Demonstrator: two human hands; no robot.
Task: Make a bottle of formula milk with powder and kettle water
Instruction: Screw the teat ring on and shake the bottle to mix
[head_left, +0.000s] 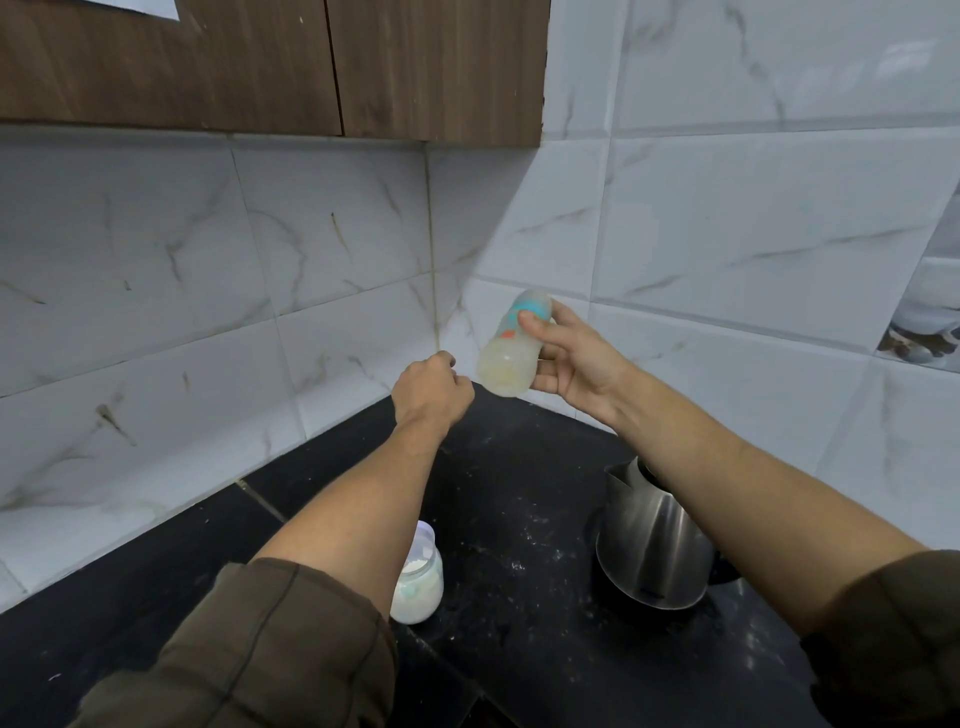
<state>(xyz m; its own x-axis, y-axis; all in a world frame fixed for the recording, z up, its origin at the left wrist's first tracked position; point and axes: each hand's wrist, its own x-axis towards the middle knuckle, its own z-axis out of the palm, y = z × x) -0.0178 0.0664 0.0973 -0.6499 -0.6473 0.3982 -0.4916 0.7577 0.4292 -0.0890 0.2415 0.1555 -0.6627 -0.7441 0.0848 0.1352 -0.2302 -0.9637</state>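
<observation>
Marble-look wall tiles (727, 234) meet in a corner under wooden cabinets (208, 62), above a black countertop (519, 467) dusted with white specks. A steel kettle (652, 545) stands at right, an open powder jar (418, 582) well left of it. The right hand (576, 364) grips the tilted, blurred baby bottle (511, 348) in the air near the corner, thumb across its front, milky contents at the lower end. The left hand (431, 384) hovers beside it, fingers curled in, nothing visible in them.

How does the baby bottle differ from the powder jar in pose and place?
The baby bottle is tilted, gripped in the right hand above the counter; the powder jar stands upright on it. The bottle holds pale yellowish contents, the jar white powder. Both are translucent.
</observation>
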